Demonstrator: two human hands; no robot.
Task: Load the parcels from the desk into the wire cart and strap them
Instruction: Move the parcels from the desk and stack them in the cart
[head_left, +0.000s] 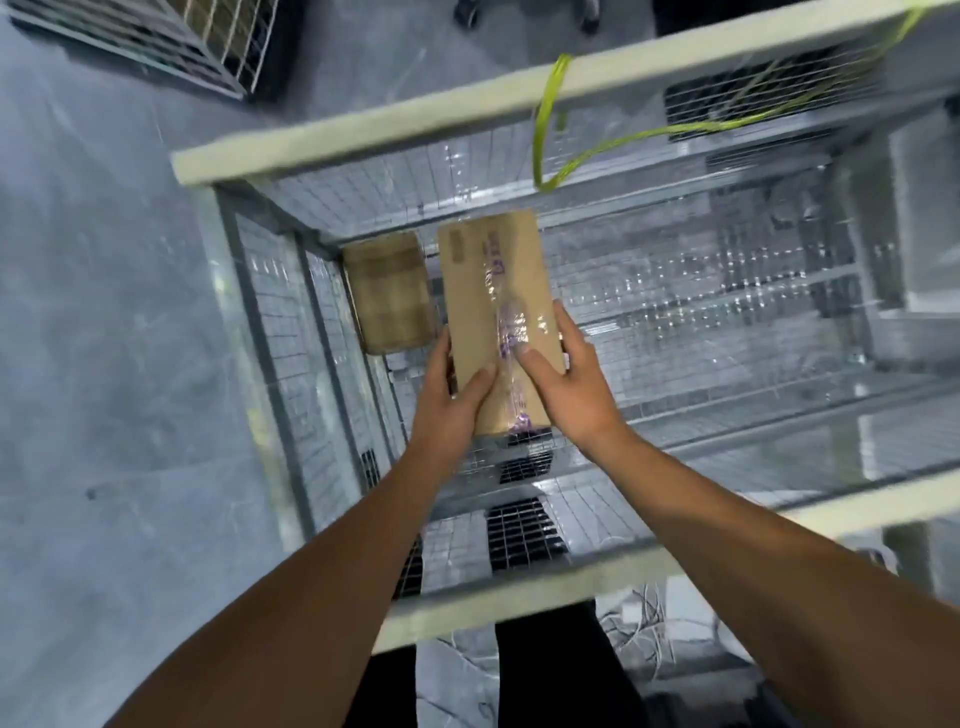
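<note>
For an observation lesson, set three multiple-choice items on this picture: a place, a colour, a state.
1. Where is the small parcel? A in the cart's far left corner; B on a shelf; C on a desk.
2. What colour is the strap? A red; B yellow-green; C black.
3. What holds the box? A two hands; B one hand; C nothing.
Key: 1 A, wire walls surround it; 2 B, its loop shows that hue; 3 A, left hand and right hand grip its sides.
</note>
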